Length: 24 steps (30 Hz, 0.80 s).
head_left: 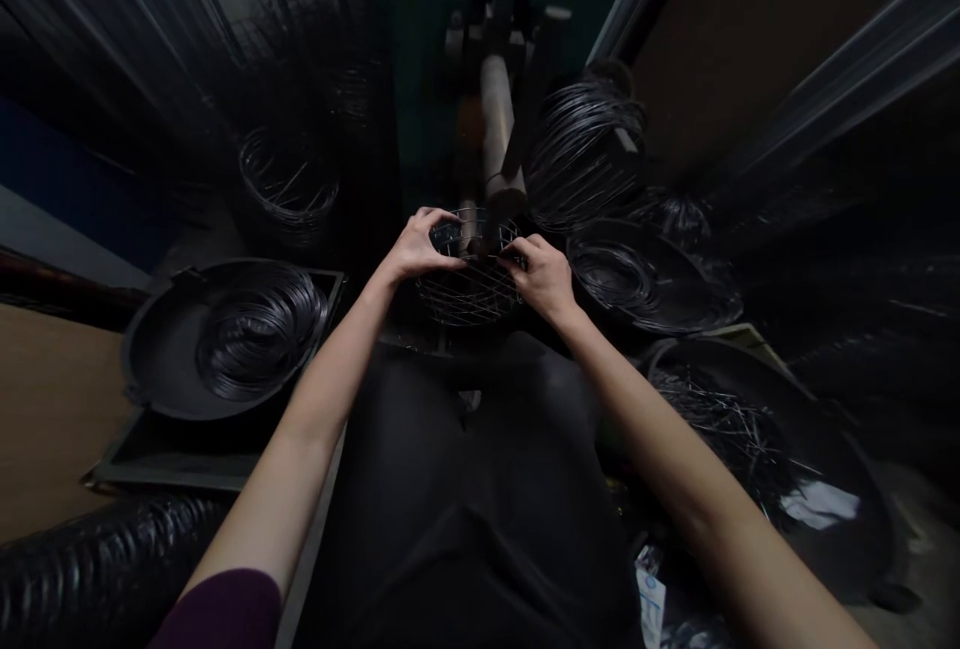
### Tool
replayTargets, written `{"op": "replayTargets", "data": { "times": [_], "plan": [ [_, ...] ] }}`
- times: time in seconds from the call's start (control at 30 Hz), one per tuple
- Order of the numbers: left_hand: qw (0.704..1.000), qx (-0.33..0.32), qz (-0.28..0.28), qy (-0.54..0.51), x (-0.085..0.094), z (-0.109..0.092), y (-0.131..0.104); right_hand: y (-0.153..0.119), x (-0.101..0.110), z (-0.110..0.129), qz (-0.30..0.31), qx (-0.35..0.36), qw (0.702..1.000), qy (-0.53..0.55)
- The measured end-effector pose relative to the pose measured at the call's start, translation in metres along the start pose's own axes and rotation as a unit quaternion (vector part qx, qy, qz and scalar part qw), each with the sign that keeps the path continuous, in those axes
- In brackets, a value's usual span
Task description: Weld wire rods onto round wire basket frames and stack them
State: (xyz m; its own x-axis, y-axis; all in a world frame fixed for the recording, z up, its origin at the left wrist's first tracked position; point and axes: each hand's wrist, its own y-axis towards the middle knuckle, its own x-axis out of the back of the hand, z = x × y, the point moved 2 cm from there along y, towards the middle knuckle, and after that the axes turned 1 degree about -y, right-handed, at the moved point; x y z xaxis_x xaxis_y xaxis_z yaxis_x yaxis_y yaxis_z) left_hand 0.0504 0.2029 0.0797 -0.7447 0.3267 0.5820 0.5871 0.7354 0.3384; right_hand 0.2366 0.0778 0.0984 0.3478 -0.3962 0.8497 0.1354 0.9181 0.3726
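A round wire basket of thin metal mesh sits in front of me at the lower end of a machine. My left hand grips its left rim, thumb toward me and fingers over the far side. On the right rim, my right hand pinches the wire between thumb and fingers. Between the hands, the machine's metal rod comes down close to the basket; whether they touch is too dark to tell.
Left of me, a black pan holds coiled wire rings. Another ring bundle stands behind it. To the right are a large wire bundle, a dish with rings, and a basin of loose wire pieces.
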Motion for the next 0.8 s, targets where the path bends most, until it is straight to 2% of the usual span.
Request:
{"op": "replayTargets", "data": {
  "times": [0.1, 0.2, 0.27, 0.33, 0.4, 0.47, 0.57, 0.63, 0.7, 0.8],
  "plan": [
    [1.0, -0.014, -0.007, 0.002, 0.002, 0.004, 0.0, -0.002, 0.009, 0.0, -0.022, -0.017, 1.0, 0.013],
    [0.999, -0.015, -0.016, -0.027, 0.0, 0.024, -0.021, -0.033, 0.033, -0.005, -0.032, -0.052, 0.996, 0.065],
    [0.997, 0.006, -0.002, -0.077, -0.005, 0.045, -0.041, -0.067, 0.047, -0.011, 0.023, -0.083, 0.99, 0.108],
    [0.989, 0.042, 0.017, -0.141, -0.015, 0.066, -0.06, -0.105, 0.053, -0.022, 0.11, -0.114, 0.979, 0.126],
    [0.978, 0.074, 0.01, -0.196, -0.026, 0.081, -0.072, -0.141, 0.046, -0.036, 0.203, -0.136, 0.961, 0.131],
    [0.969, 0.095, -0.024, -0.229, -0.036, 0.086, -0.075, -0.172, 0.033, -0.051, 0.264, -0.139, 0.945, 0.135],
    [0.959, 0.122, -0.085, -0.242, -0.041, 0.079, -0.075, -0.198, 0.018, -0.07, 0.304, -0.137, 0.93, 0.153],
    [0.96, 0.118, -0.116, -0.227, -0.036, 0.067, -0.079, -0.199, 0.018, -0.074, 0.297, -0.162, 0.925, 0.172],
    [0.968, 0.083, -0.123, -0.202, -0.024, 0.05, -0.087, -0.185, 0.026, -0.067, 0.254, -0.193, 0.927, 0.196],
    [0.985, 0.004, -0.091, -0.145, -0.006, 0.018, -0.102, -0.148, 0.043, -0.037, 0.201, -0.207, 0.921, 0.262]
  ]
}}
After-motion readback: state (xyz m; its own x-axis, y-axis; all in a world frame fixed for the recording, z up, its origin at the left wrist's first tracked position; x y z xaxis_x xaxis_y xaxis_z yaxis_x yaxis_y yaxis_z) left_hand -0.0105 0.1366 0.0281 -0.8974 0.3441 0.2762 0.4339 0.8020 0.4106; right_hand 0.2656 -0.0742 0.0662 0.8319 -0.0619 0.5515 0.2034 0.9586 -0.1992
